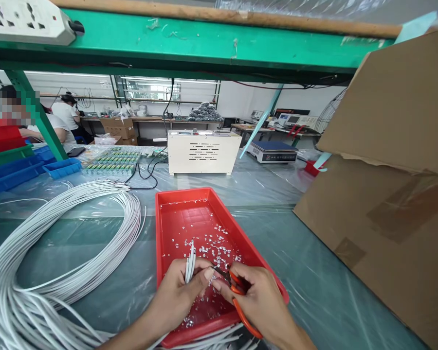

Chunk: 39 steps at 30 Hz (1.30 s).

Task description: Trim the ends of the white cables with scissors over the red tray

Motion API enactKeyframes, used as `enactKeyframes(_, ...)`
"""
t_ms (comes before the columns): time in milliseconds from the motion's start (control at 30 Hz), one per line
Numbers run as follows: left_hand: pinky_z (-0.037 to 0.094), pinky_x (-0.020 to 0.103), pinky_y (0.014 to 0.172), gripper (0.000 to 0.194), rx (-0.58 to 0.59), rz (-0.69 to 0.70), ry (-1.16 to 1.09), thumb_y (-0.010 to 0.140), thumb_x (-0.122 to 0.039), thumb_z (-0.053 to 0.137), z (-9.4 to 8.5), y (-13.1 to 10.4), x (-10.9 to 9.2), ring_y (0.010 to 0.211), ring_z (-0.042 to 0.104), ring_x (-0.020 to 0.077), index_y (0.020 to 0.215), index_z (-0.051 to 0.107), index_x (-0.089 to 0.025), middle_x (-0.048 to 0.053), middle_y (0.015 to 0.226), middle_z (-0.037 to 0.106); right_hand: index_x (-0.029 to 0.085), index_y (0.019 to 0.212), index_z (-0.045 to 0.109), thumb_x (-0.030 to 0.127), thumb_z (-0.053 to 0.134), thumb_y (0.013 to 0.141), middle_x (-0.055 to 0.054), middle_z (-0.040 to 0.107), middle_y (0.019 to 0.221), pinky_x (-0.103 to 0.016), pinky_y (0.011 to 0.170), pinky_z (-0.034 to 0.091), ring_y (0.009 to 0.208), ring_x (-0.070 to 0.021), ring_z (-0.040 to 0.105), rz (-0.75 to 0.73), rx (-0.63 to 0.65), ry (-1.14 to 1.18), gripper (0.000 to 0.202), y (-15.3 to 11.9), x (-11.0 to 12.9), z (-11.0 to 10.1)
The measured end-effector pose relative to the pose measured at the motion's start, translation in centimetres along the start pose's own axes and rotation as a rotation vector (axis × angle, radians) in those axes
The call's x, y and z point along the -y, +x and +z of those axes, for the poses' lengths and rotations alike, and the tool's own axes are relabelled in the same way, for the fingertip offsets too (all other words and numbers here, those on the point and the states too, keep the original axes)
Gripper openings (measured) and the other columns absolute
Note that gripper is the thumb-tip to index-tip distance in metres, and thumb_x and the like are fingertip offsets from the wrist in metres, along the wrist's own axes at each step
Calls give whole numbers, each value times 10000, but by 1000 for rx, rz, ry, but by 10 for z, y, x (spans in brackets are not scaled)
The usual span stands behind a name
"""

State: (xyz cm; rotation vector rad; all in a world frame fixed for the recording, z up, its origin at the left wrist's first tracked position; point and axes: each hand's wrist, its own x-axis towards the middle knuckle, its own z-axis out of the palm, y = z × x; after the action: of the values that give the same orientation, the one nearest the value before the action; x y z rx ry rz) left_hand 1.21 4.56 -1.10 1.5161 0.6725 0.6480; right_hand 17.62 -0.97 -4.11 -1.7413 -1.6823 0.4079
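Over the near end of a red plastic tray (184,321), my left hand (184,287) is closed around a few white cables (191,262), their ends pointing up. My right hand (261,296) grips orange-handled cutting pliers (245,318), whose dark jaws reach to my left fingertips. What lies between the jaws is too small to make out. Small silvery and white scraps (219,243) are scattered over the tray's floor. More white cable ends (219,336) show below the tray's near rim.
A big coil of white cable (131,214) lies on the left. Behind the tray stands a cream metal box (204,153). A cardboard box (387,218) rises on the right. A green shelf beam (219,41) crosses overhead. Blue bins (62,167) and two people are at the far left.
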Motion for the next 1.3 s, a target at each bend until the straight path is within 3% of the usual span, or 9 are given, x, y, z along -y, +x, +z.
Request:
enactKeyframes(200,351,220,571,242,-20,5,-23,807,-329,554,-1,2,-1,568,482,116,701,579,-114,-14,570,531,196,531,230,445,576,737,76,235,516,-207,444,177,483,-85,220,-30,8,-69,474,0,0,-2)
enactKeyframes(367,396,227,589,198,-63,27,-14,775,-279,593,1,1,-4,607,539,139,655,602,-122,18,608,607,199,535,221,386,590,727,75,226,526,-212,444,169,493,-88,212,-24,40,-50,456,-1,1,0)
enactKeyframes(533,409,231,580,159,-234,111,295,790,-232,557,4,-7,1,617,579,158,676,632,-149,27,643,655,203,526,206,356,585,723,70,210,527,-212,439,174,496,-90,207,12,44,-3,454,-4,5,2)
enactKeyframes(667,421,236,610,191,-251,204,496,816,-219,517,6,-12,2,624,609,162,683,639,-154,35,669,674,203,522,208,372,564,738,70,204,517,-212,436,178,484,-89,210,12,54,-9,449,-4,7,4)
enactKeyframes(867,406,212,562,196,-183,129,308,815,-219,518,5,-8,-1,602,585,146,693,656,-153,18,647,675,202,535,200,359,586,716,73,228,495,-212,437,180,474,-86,207,-22,-51,-84,454,-5,6,4)
enactKeyframes(1067,378,221,541,274,-67,-13,41,796,-350,548,2,-2,-7,561,500,120,655,623,-128,14,604,605,203,524,225,418,543,755,70,267,474,-215,431,193,452,-81,226,-72,-121,-142,449,-3,5,0)
enactKeyframes(1200,251,189,379,314,-29,-136,-48,738,-414,601,-2,1,-6,379,314,58,611,611,-127,-48,469,476,202,520,235,419,552,750,71,278,473,-215,430,194,454,-81,233,-79,-112,-159,448,-2,5,0)
enactKeyframes(1300,228,180,374,256,-75,-142,-45,707,-377,644,-3,1,-5,380,294,53,642,637,-130,-61,450,457,203,519,228,408,564,739,74,260,480,-214,428,190,460,-83,221,-60,-65,-136,451,-2,4,1)
